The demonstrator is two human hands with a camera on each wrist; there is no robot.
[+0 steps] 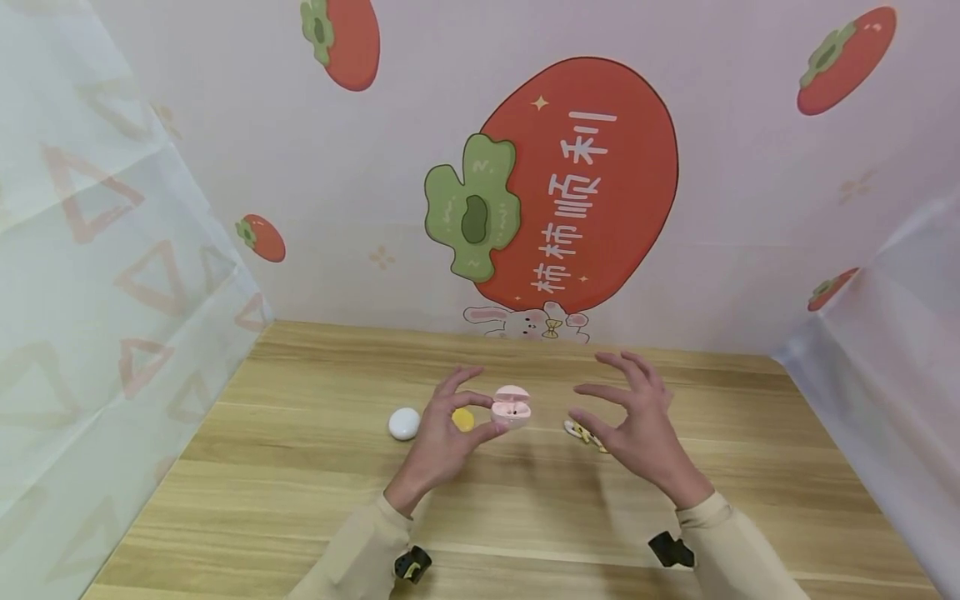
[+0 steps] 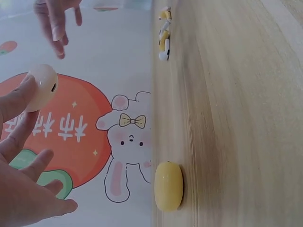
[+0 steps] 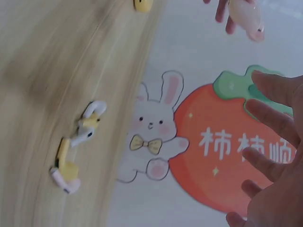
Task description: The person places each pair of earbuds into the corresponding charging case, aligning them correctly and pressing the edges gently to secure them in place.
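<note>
My left hand (image 1: 442,429) pinches a pale pink earbud case (image 1: 512,417) between thumb and fingers, up off the table. Its lid stands raised, and small dark spots show in the pink inside. In the left wrist view the smooth outside of the case (image 2: 45,87) shows a dark slot. My right hand (image 1: 637,421) hovers to the right of the case with its fingers spread and nothing in them. Below it, several wireless earbuds (image 3: 71,172) in white, yellow and pale pink lie in a row on the table, partly covered by the right hand in the head view.
A white rounded case (image 1: 404,423) sits left of my left hand. Behind that hand lies a yellow case (image 2: 169,187), partly hidden in the head view. The wooden table (image 1: 300,500) meets a persimmon-printed backdrop (image 1: 375,167) at the back, with sheets on both sides.
</note>
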